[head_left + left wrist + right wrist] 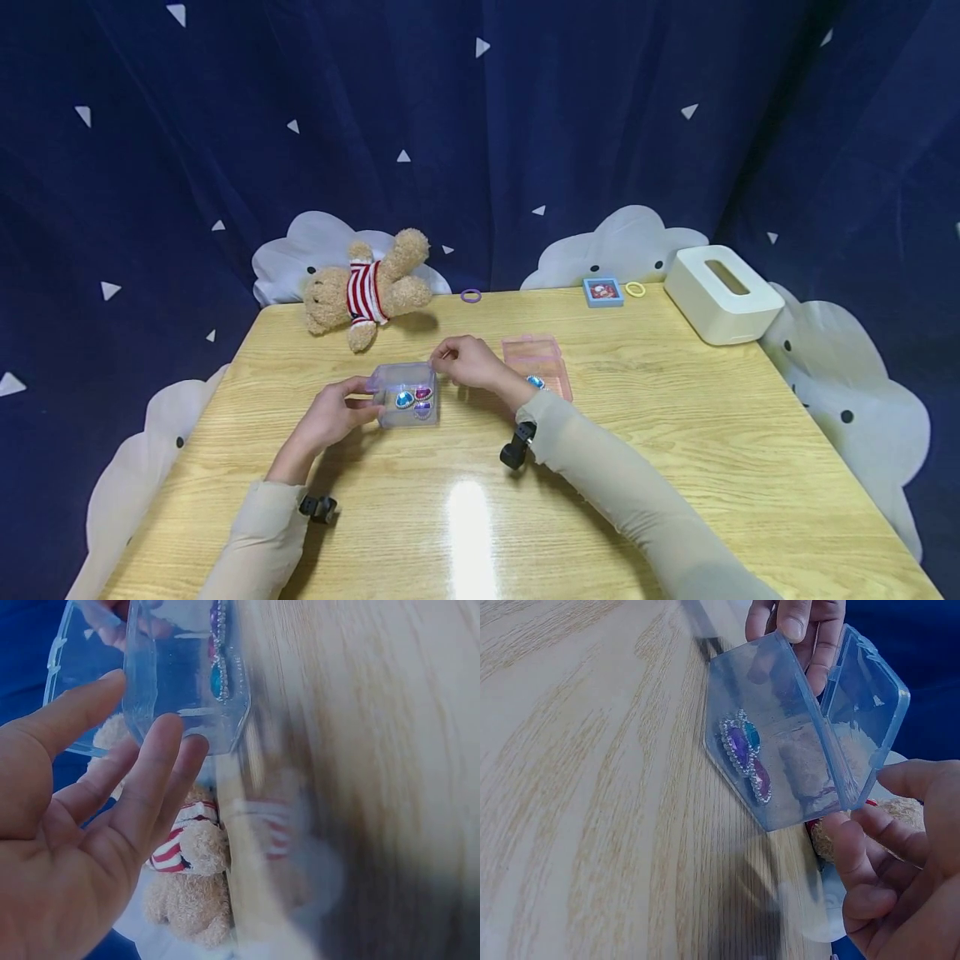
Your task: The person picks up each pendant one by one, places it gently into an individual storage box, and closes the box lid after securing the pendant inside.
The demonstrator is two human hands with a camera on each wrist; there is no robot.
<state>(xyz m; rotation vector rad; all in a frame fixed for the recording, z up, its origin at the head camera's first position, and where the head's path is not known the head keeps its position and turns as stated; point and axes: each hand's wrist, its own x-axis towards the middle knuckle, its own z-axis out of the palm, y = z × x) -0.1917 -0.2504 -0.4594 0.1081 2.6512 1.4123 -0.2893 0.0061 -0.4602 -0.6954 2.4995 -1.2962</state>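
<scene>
A clear purplish plastic box stands on the table with its hinged lid raised partway. Inside lie a blue jewelled piece, a pink one and a purple one, each edged with silvery beads. My left hand holds the box at its left end, thumb on the near side and fingers toward the far side. At the far right corner, my right hand pinches the lid's edge between thumb and finger. Partly behind my right wrist lies an open pink box with a blue jewelled piece.
A teddy bear in a striped shirt lies at the back left. Along the back edge are a purple ring, a small blue-framed picture and a yellow ring. A white tissue box stands at the back right.
</scene>
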